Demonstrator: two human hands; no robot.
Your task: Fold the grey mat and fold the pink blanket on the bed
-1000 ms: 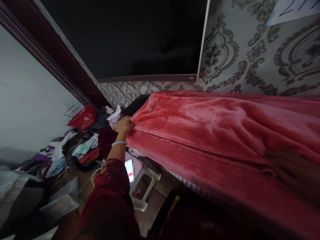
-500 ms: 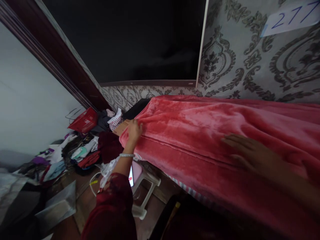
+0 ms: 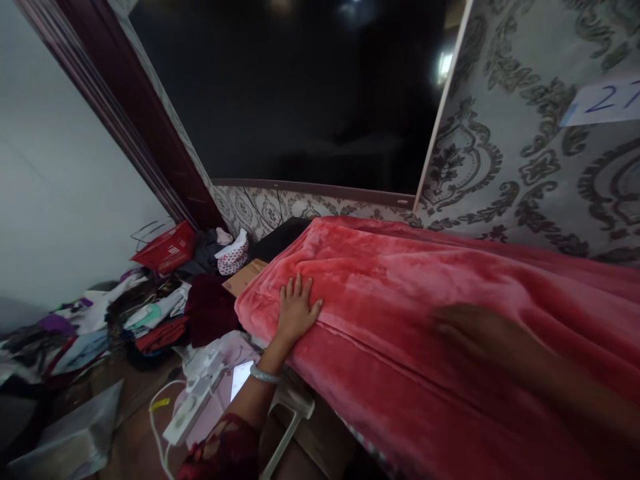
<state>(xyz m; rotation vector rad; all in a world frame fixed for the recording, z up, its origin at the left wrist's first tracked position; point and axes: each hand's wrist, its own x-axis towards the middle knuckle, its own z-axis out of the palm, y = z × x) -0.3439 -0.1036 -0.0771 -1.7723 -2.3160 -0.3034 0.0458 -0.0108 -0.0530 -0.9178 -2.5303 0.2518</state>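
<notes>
A plush coral-red blanket lies spread over a long raised surface, with soft wrinkles and a seam line along its near side. Flat on the blanket near its left end rests my left hand, fingers spread; a pale bangle circles that wrist. Farther right, my right hand is over the middle of the blanket, smeared by motion, so its fingers are not clear. The support beneath is mostly hidden by the cloth.
Behind the blanket a large dark television hangs on patterned wallpaper. To the left are a red basket and heaped clothes. Below my left arm are a white power strip, a lit phone and a pale stool.
My left hand has moved from the blanket's left edge inward and now lies flat with fingers spread. My right hand has moved slightly and blurred. The whole view has shifted a little.
</notes>
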